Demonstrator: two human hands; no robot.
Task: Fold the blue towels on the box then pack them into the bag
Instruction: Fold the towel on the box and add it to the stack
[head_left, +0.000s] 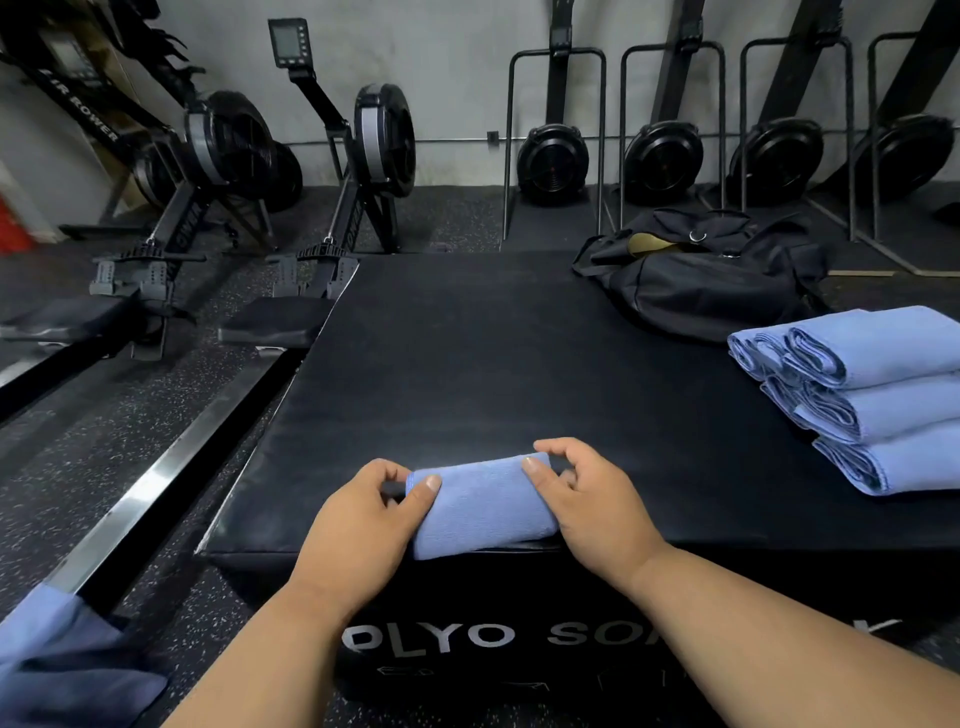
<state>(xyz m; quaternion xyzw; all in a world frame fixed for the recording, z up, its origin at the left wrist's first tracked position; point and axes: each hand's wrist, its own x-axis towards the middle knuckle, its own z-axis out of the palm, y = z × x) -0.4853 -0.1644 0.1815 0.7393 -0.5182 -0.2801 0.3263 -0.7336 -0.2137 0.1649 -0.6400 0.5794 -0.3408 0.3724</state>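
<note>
Hands work at the near edge of the black box (467, 364): left hand (358, 525) and right hand (592, 499) each pinch an end of a folded blue towel (480, 506). Rightward, the bag (696, 280) lies unzipped, contents hidden; folded towels (878, 400) sit stacked beside it.

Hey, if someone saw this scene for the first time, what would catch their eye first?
Probably the small blue towel at the near edge of the black box, held at its ends by the left hand and right hand. Next, the stack of folded towels on the right, with the black bag behind it.
</note>
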